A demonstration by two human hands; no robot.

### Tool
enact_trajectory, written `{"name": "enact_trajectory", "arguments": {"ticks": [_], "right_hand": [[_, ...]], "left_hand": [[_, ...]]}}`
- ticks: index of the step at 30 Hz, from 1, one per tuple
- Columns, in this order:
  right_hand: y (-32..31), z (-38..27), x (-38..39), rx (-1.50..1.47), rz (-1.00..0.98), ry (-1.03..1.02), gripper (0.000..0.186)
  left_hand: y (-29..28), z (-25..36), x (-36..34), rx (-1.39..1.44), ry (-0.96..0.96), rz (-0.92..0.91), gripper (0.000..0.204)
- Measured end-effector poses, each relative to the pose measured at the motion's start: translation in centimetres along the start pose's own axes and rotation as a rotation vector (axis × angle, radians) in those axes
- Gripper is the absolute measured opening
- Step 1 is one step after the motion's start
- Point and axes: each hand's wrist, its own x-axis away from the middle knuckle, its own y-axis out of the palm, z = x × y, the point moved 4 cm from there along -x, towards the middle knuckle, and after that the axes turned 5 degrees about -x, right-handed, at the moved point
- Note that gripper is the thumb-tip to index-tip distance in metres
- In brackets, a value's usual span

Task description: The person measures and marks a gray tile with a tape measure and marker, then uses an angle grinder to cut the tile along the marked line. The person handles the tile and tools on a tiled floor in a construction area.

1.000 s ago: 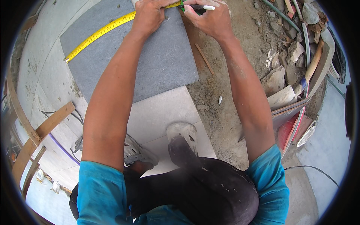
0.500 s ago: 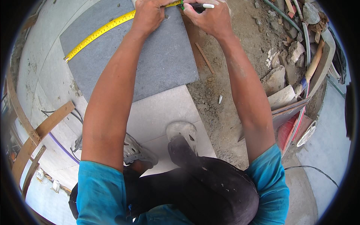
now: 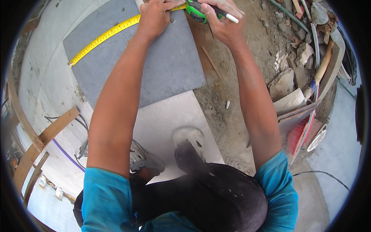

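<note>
A yellow tape measure blade (image 3: 105,37) stretches in a curve over a dark grey square tile (image 3: 101,83), with its metal end near the tile's left edge. My left hand (image 3: 153,20) is at the top of the tile, fingers bent onto the blade with the index finger reaching along it. Just beyond the tile's right edge, my right hand (image 3: 226,25) grips the green and black tape case (image 3: 196,14) together with a black marker with a white end (image 3: 232,17). Part of both hands' fingertips is hidden.
Pale tiles (image 3: 162,116) lie beneath my feet. Wooden strips (image 3: 54,129) and cables are at the left. At the right are dirt, rubble (image 3: 282,83), pipes (image 3: 293,17), boards and a red object (image 3: 296,137). A small white piece (image 3: 228,104) lies on the dirt.
My right hand has shifted slightly right and down, showing much more of the green case, and the marker now slants downward. My left hand stays on the blade.
</note>
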Motion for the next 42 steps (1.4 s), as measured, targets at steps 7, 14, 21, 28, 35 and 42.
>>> {"name": "enact_trajectory", "arguments": {"ticks": [7, 14, 21, 28, 35, 42], "right_hand": [[-1.0, 0.7, 0.9, 0.313, -0.373, 0.058, 0.064], [-0.6, 2.8, -1.3, 0.13, -0.492, 0.107, 0.065], [-1.2, 4.9, 1.3, 0.197, -0.384, 0.156, 0.04], [-3.6, 2.7, 0.2, 0.169, -0.184, 0.131, 0.039], [-7.9, -1.6, 3.7, 0.191, -0.079, 0.09, 0.041], [-10.9, -7.2, 11.0, 0.106, -0.05, 0.193, 0.046]], "left_hand": [[0.2, -0.2, 0.6, -0.028, -0.029, -0.033, 0.041], [-2.2, -0.3, -0.3, 0.144, -0.118, 0.099, 0.038], [-3.0, -0.9, -0.5, -0.188, -0.092, 0.029, 0.033], [-9.4, 2.3, -2.5, -0.705, 0.053, 0.023, 0.033], [-15.9, 4.7, -0.6, -0.659, 0.205, -0.113, 0.031], [-19.4, 11.3, 3.6, -0.576, 0.295, -0.146, 0.013]]}}
